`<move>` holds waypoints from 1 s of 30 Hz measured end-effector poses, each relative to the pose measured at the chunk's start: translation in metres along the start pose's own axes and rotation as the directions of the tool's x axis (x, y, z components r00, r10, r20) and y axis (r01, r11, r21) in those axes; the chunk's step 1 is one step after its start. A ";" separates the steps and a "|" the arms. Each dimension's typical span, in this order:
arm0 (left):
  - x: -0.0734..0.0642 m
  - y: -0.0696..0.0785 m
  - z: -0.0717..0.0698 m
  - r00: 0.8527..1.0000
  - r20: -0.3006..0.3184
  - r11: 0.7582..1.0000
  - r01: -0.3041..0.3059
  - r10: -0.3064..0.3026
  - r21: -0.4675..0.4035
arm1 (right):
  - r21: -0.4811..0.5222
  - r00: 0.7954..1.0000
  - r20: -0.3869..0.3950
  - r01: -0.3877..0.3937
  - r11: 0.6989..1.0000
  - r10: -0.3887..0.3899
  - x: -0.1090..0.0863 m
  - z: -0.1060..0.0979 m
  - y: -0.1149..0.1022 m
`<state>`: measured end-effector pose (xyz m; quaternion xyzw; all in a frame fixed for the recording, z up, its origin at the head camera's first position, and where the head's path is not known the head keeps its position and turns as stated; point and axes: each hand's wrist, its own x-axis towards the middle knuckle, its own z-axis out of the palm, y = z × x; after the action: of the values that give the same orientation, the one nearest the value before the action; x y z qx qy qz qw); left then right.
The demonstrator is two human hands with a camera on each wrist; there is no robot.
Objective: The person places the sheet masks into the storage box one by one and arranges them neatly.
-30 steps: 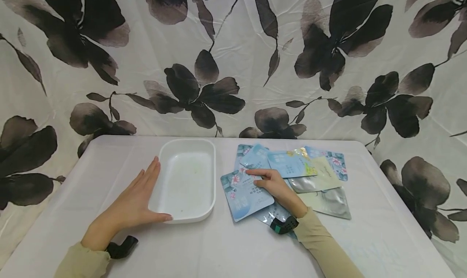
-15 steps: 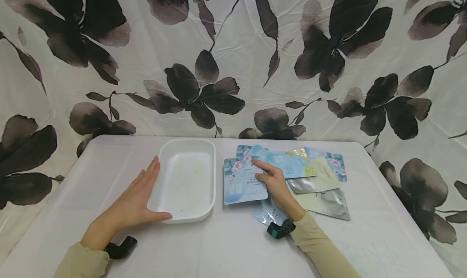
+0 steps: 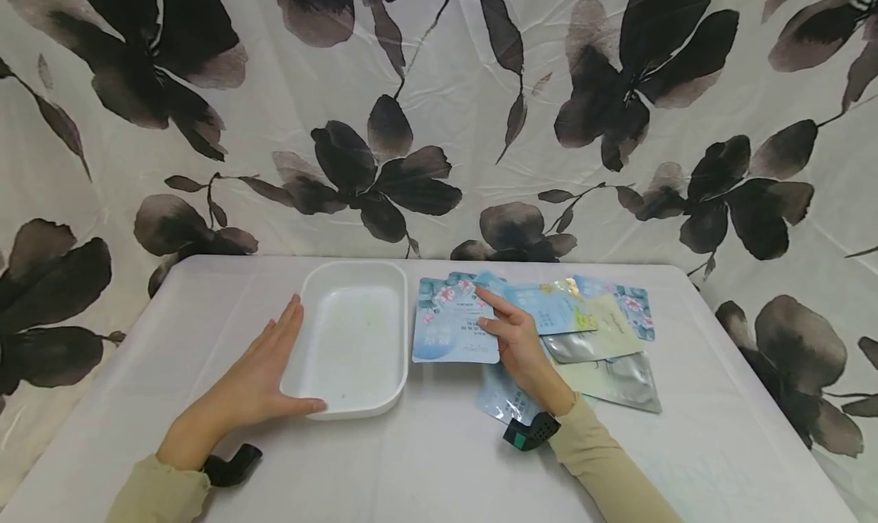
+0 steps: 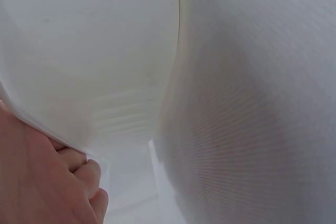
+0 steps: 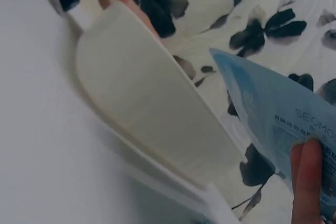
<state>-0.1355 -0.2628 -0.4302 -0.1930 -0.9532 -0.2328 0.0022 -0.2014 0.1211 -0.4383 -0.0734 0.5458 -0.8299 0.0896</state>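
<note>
A white rectangular plastic tray (image 3: 351, 340) stands on the table, left of centre. My left hand (image 3: 247, 382) rests against its left side, fingers straight and spread, the thumb at the front rim. In the right wrist view, the tray's side wall (image 5: 147, 93) shows. My right hand (image 3: 524, 348) pinches a blue face mask packet (image 3: 449, 328) by its right edge, with pink flowers printed along the top. It is held up just right of the tray. Beneath and behind that hand lies a loose pile of packets, among them a blue one (image 3: 507, 393) partly hidden by the wrist.
Several more packets overlap at the right: a blue one with yellow print (image 3: 555, 309), a pale green and silver one (image 3: 597, 332), and a silver one (image 3: 627, 382). A floral cloth (image 3: 439, 126) hangs behind the table (image 3: 398, 470). Black cameras sit on both wrists.
My right hand has raised the blue face mask packet off the pile, turned it straighter and brought it slightly back toward the tray. The left hand and tray have stayed put.
</note>
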 end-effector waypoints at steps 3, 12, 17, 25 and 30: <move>-0.001 0.000 0.001 1.000 -0.008 1.000 -0.005 0.005 -0.004 | 0.024 0.999 0.035 -0.017 1.000 0.016 0.000 0.007 -0.003; -0.001 0.002 0.000 1.000 -0.004 1.000 -0.001 0.001 -0.008 | -0.018 0.995 0.092 -0.035 0.999 0.036 0.011 0.035 -0.010; 0.000 0.001 -0.002 1.000 -0.002 1.000 0.001 -0.001 -0.001 | -0.072 0.993 0.100 -0.050 0.996 0.057 0.017 0.053 -0.013; 0.001 0.002 0.000 1.000 -0.017 1.000 -0.015 0.015 -0.012 | -0.203 0.992 0.085 -0.077 0.976 0.096 0.026 0.070 -0.015; 0.001 0.000 0.002 1.000 -0.020 1.000 -0.022 0.022 -0.015 | -0.278 0.988 0.117 -0.069 0.958 0.105 0.034 0.084 -0.015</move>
<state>-0.1363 -0.2612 -0.4319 -0.2013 -0.9492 -0.2417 0.0126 -0.2170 0.0445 -0.3912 -0.1150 0.6506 -0.7354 0.1507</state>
